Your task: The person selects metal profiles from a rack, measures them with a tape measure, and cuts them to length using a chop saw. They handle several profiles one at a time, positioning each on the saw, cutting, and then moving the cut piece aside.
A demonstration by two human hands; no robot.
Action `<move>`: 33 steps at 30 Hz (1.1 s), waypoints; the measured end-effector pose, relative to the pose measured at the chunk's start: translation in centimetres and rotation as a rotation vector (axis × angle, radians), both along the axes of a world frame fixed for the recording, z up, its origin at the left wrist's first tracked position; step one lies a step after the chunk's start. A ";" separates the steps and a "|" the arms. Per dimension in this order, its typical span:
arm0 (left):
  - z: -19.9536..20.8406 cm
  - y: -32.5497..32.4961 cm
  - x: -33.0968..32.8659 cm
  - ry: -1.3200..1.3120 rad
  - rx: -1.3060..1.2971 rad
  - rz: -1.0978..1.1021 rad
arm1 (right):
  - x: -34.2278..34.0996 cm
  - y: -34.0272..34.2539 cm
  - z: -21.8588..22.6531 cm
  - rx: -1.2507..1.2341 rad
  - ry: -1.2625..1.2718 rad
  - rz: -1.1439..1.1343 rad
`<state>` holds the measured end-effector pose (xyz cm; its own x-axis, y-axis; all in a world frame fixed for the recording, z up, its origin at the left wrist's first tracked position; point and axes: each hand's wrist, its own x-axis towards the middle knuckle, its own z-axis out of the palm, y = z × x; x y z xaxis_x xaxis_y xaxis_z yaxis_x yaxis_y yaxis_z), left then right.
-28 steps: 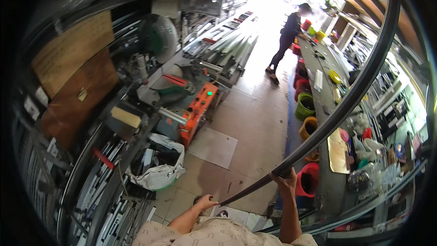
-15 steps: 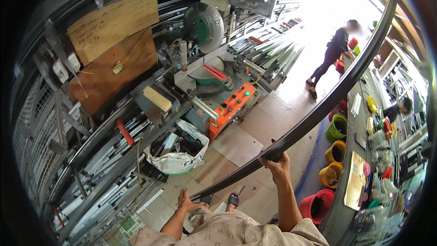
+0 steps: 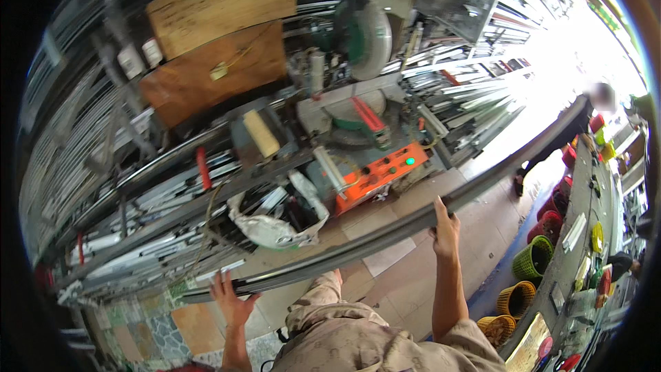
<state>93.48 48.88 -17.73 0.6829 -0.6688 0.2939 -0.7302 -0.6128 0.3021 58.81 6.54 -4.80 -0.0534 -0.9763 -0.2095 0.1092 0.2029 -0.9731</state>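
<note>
A long dark metal profile (image 3: 358, 246) runs slantwise across the view in front of me, from low on the left to the bright far right. My right hand (image 3: 446, 233) is closed round it to the right of its middle. Close to the profile's left end, my left hand (image 3: 233, 304) lies across it. The left fingers reach over the bar, rather spread, with the thumb apart on the near side. Beyond the profile stands a cutting saw with a round guarded blade (image 3: 368, 40) and an orange control panel (image 3: 385, 173) with a lit green button.
A white sack of offcuts (image 3: 279, 231) sits below the saw bench. Racks of metal lengths (image 3: 148, 238) fill the left. Along the right runs a long workbench (image 3: 597, 186), with green (image 3: 531, 257) and yellow (image 3: 515, 300) baskets beside it. A person (image 3: 561, 141) stands partly behind the profile's far end.
My view has swung, so saw and racks appear further right. The profile lies flatter across the view. My left hand has shifted left and now reaches over the bar near its end.
</note>
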 end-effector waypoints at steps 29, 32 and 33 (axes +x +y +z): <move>11.7 -56.4 3.4 0.025 -0.002 0.099 | 1.3 -74.6 -9.1 0.325 -0.070 -0.113; 10.3 -61.4 2.8 0.107 -0.046 0.212 | 2.1 -79.9 -10.1 0.350 -0.053 -0.037; 9.7 -62.7 2.7 0.093 -0.031 0.194 | 2.4 -81.4 -10.4 0.354 -0.056 -0.004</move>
